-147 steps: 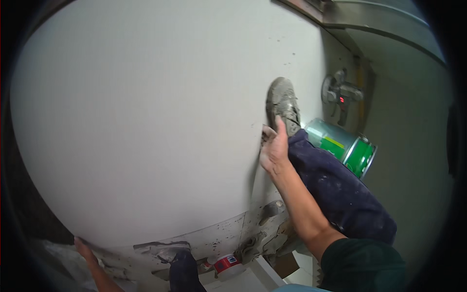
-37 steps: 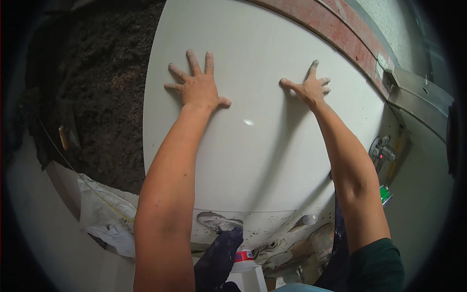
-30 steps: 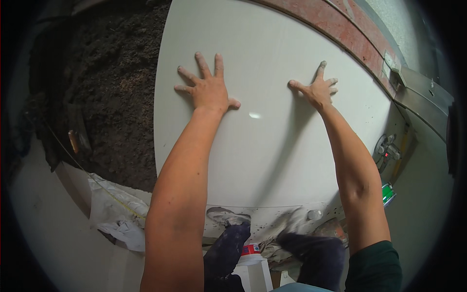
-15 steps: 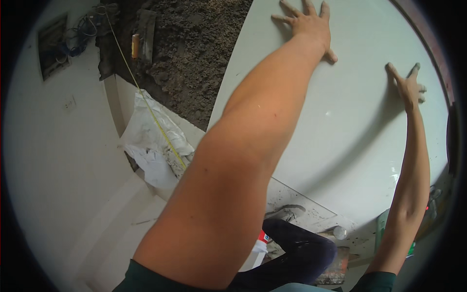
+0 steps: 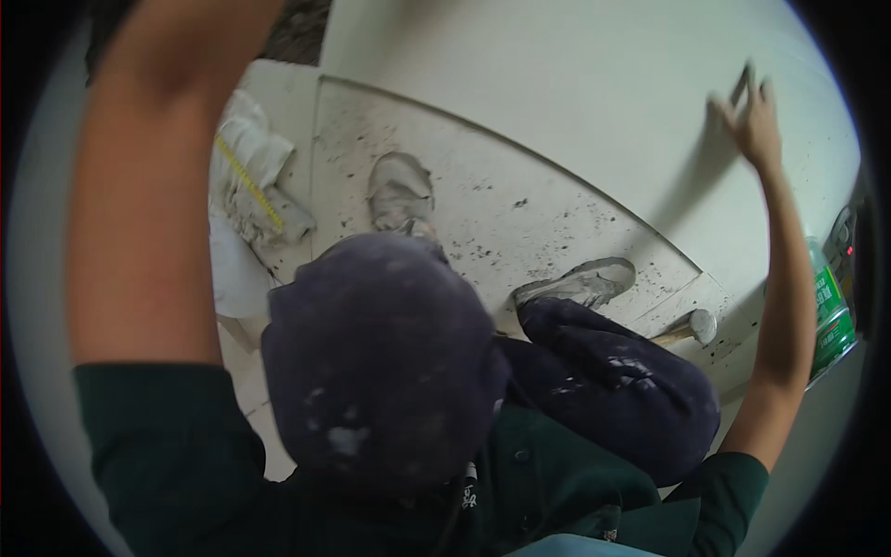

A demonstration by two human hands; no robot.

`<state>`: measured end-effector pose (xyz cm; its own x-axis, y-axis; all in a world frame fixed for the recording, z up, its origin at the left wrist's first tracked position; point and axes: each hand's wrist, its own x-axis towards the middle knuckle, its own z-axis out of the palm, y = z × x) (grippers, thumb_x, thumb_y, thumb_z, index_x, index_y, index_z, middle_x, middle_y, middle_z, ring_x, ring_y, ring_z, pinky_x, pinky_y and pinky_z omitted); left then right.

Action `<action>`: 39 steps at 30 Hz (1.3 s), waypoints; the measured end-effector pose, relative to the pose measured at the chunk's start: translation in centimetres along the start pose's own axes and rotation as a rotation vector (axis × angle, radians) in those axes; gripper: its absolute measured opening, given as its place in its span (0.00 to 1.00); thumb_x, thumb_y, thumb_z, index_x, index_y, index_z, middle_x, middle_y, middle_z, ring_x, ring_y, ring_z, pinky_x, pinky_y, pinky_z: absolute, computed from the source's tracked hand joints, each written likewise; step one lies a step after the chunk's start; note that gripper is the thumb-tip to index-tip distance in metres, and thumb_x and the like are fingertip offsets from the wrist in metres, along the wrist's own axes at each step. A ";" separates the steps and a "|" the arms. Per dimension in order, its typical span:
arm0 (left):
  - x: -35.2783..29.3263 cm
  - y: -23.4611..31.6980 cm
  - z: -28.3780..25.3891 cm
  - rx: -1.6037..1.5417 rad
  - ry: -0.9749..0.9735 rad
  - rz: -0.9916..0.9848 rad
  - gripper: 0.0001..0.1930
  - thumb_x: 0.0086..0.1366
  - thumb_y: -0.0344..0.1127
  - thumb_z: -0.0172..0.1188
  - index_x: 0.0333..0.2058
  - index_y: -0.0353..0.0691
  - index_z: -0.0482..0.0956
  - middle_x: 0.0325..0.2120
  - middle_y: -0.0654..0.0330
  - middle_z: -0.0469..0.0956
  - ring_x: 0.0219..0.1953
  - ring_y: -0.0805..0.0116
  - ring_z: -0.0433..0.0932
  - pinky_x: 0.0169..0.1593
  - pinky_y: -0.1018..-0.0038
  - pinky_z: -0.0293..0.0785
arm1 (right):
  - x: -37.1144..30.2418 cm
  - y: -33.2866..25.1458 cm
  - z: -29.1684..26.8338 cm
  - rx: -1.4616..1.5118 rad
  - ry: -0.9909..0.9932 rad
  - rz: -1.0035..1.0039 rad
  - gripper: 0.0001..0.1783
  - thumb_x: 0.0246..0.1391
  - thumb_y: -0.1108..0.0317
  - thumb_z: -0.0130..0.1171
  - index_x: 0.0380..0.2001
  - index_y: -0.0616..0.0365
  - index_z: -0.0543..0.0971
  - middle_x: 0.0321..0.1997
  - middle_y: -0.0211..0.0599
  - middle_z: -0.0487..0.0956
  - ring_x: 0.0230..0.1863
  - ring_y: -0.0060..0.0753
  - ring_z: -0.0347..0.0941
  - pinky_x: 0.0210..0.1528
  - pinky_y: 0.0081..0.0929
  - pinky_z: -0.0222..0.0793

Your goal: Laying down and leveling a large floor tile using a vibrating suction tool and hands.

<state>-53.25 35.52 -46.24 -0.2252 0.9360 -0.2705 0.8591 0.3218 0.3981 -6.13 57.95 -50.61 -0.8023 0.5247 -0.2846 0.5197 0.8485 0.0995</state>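
A large, glossy pale tile [image 5: 557, 84] fills the upper part of the view, its near edge lying above the speckled floor. My right hand [image 5: 754, 125] is at the tile's right side with its fingers spread and nothing held. A shadow falls on the tile beside it; whether the fingertips press on the surface is hard to tell. My left forearm [image 5: 148, 186] rises along the left side and runs out at the top, so my left hand is out of sight.
My shoes [image 5: 401, 190] stand on the dirt-specked floor [image 5: 464, 200] before the tile. A pale-headed mallet [image 5: 703, 327] lies near my right knee. Green containers [image 5: 829, 316] stand at the right. A white sack [image 5: 251, 135] and yellow tape measure [image 5: 251, 181] lie at the left.
The view has swung down toward my legs and nearer floor. My left hand, spread on the tile before, has left the picture; my right hand remains spread at the tile's right side.
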 end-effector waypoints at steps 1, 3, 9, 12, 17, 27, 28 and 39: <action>-6.1 -1.9 0.5 0.039 0.056 0.037 0.37 0.71 0.57 0.57 0.67 0.34 0.65 0.68 0.43 0.63 0.71 0.46 0.60 0.73 0.53 0.55 | -3.7 -2.5 -0.6 0.049 -0.116 -0.004 0.60 0.52 0.33 0.65 0.77 0.45 0.48 0.76 0.69 0.52 0.72 0.69 0.58 0.67 0.54 0.67; -16.8 -3.7 1.7 0.016 0.099 -0.061 0.31 0.71 0.48 0.59 0.65 0.33 0.68 0.68 0.44 0.64 0.71 0.47 0.60 0.73 0.55 0.56 | -11.1 -4.8 -2.3 0.179 -0.314 -0.012 0.61 0.49 0.34 0.68 0.77 0.42 0.48 0.77 0.66 0.48 0.73 0.67 0.57 0.68 0.53 0.67; -39.8 -13.8 10.5 0.095 0.456 -0.253 0.35 0.54 0.53 0.75 0.60 0.51 0.77 0.62 0.55 0.72 0.64 0.47 0.69 0.59 0.52 0.73 | -20.3 -11.3 -2.1 0.133 -0.346 -0.017 0.66 0.44 0.33 0.71 0.76 0.57 0.50 0.76 0.71 0.49 0.77 0.70 0.45 0.76 0.52 0.48; -39.6 -8.3 12.5 0.107 0.552 -0.268 0.19 0.57 0.47 0.72 0.46 0.48 0.86 0.46 0.64 0.81 0.52 0.58 0.76 0.52 0.61 0.73 | -21.8 -13.0 -2.0 0.026 -0.286 0.006 0.64 0.46 0.35 0.71 0.76 0.55 0.51 0.76 0.70 0.49 0.78 0.69 0.43 0.76 0.52 0.47; -38.5 -7.8 12.6 0.131 0.597 -0.304 0.20 0.56 0.49 0.72 0.44 0.46 0.86 0.41 0.62 0.79 0.48 0.58 0.76 0.54 0.63 0.71 | -21.4 -14.7 -1.1 -0.065 -0.213 -0.088 0.53 0.55 0.44 0.66 0.76 0.49 0.53 0.78 0.59 0.51 0.79 0.60 0.45 0.77 0.55 0.40; -39.4 -13.4 14.7 0.052 0.473 -0.219 0.16 0.58 0.42 0.73 0.35 0.35 0.82 0.41 0.52 0.79 0.46 0.49 0.76 0.52 0.56 0.71 | -21.0 -18.8 -1.2 0.360 -0.243 0.189 0.39 0.52 0.63 0.70 0.67 0.55 0.68 0.77 0.59 0.55 0.77 0.63 0.49 0.75 0.52 0.52; -39.0 -13.4 14.9 0.062 0.486 -0.189 0.16 0.60 0.42 0.72 0.35 0.34 0.81 0.41 0.52 0.79 0.46 0.50 0.76 0.53 0.57 0.71 | -21.6 -18.3 -1.6 0.299 -0.222 0.164 0.38 0.56 0.56 0.68 0.67 0.55 0.69 0.77 0.57 0.56 0.77 0.61 0.49 0.75 0.49 0.52; -36.6 -10.3 10.7 0.163 0.328 -0.229 0.17 0.66 0.41 0.66 0.40 0.29 0.81 0.40 0.50 0.78 0.47 0.49 0.75 0.52 0.59 0.69 | -36.5 -12.3 3.5 0.543 0.298 1.171 0.40 0.55 0.48 0.65 0.62 0.65 0.70 0.69 0.62 0.65 0.73 0.60 0.57 0.72 0.49 0.56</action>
<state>-48.95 -3.56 -49.80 -0.5299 0.8475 -0.0323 0.8256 0.5241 0.2091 17.78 28.12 -44.77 0.2012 0.9773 -0.0660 0.9393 -0.2116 -0.2701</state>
